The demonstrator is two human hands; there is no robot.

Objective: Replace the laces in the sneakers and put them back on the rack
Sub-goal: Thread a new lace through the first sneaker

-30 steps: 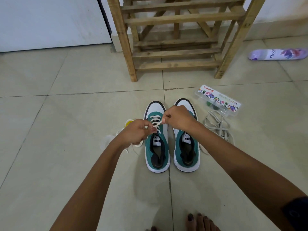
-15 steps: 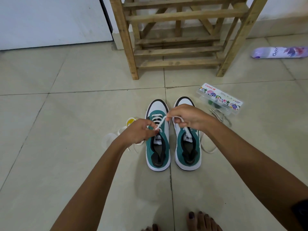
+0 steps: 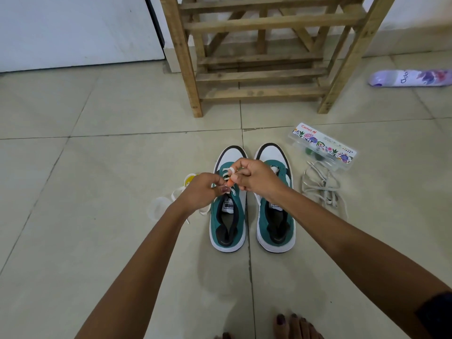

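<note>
while both hands work a white lace over the left sneaker, the pair stands on the tiled floor before the empty-shelved rack.

the clear box right of the pair holds small green pieces under a flowered label; what else is in it cannot be told; the sneakers are teal with white toes, black toe trim and white soles, toes toward the rack; the left one is laced partway, the right sneaker shows no lace in its eyelets; grey laces lie loose beside it; the left hand pinches the lace near the eyelets, the right hand has its fingers curled round a loop of it; since half a second ago the right hand has come in from over the right sneaker to meet the left hand.
</note>
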